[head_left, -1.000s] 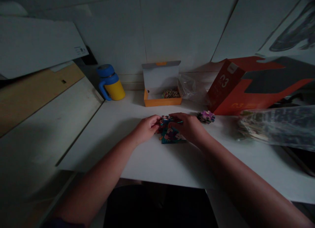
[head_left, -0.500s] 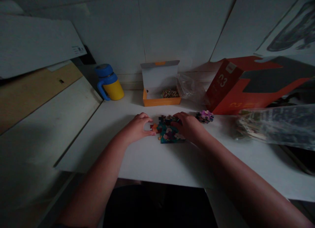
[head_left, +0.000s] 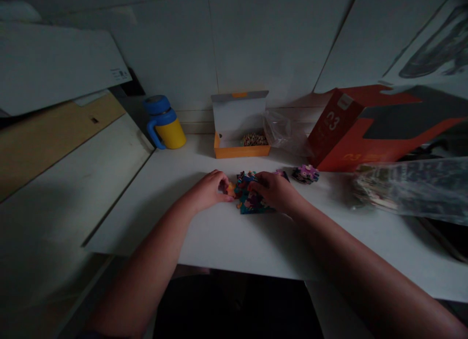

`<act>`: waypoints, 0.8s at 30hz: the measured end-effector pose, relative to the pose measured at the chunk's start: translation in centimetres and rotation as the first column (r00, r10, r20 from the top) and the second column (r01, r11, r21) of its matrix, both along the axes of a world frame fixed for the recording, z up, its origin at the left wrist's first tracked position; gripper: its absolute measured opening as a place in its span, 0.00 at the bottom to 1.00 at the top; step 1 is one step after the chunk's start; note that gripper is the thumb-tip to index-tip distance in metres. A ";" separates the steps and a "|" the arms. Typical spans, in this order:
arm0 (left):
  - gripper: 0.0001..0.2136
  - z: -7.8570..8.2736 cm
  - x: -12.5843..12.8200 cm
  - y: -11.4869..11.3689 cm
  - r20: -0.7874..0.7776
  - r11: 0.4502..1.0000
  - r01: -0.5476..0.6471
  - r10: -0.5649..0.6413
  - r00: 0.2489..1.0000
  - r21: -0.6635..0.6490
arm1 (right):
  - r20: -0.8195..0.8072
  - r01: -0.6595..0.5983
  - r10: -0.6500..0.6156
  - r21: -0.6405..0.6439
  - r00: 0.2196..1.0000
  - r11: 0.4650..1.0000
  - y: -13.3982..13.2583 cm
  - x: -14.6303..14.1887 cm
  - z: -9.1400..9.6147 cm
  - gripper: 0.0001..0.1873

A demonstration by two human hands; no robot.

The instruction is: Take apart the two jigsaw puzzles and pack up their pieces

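A partly joined jigsaw puzzle [head_left: 252, 205], dark teal with purple and pink figures, lies on the white table between my hands. At its left edge, my left hand [head_left: 212, 190] curls thumb and fingers around an orange puzzle piece [head_left: 231, 190], which touches the teal part. Over the puzzle's upper middle, my right hand [head_left: 276, 191] pinches a small puzzle piece [head_left: 251, 187], mostly covered by the fingertips. Part of the puzzle's right side is hidden beneath this hand. A small stack of purple puzzle pieces [head_left: 306, 173] sits to the right.
Behind the puzzle stands an open orange box [head_left: 241, 152] with more pieces inside and a clear plastic bag [head_left: 285, 134] beside it. A blue and yellow mug [head_left: 166, 124] is at back left. A red box [head_left: 340, 134] and a bagged bundle [head_left: 405, 185] occupy the right.
My right hand has shifted slightly left over the puzzle, its fingers now pinched, uncovering pieces at the upper right. My left hand has closed in around the orange piece.
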State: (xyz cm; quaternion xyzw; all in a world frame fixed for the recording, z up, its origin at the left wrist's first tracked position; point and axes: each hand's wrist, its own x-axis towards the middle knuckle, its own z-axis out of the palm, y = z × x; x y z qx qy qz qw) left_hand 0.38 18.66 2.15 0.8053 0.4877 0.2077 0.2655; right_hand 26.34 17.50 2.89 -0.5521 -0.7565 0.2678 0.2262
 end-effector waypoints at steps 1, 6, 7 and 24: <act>0.19 -0.2 0.0 0.0 0.045 0.999 -0.007 0.009 0.999 -0.039 | -0.002 0.006 -0.006 -0.004 1.000 1.000 0.0 0.0 -0.1 0.13; 0.13 -0.4 -0.1 0.2 0.320 0.957 0.038 0.059 0.946 -0.289 | -0.048 0.021 -0.023 -0.037 0.999 0.999 0.1 0.2 0.2 0.16; 0.12 -0.3 -0.1 0.3 0.354 0.953 0.032 0.082 0.932 -0.303 | -0.065 0.027 -0.030 -0.039 0.997 0.999 0.0 0.3 0.3 0.16; 0.17 -1.0 3.6 0.2 0.710 0.931 0.121 0.173 0.683 -0.343 | -0.526 -0.042 -0.034 -0.133 0.850 0.990 -0.6 -0.7 0.9 0.23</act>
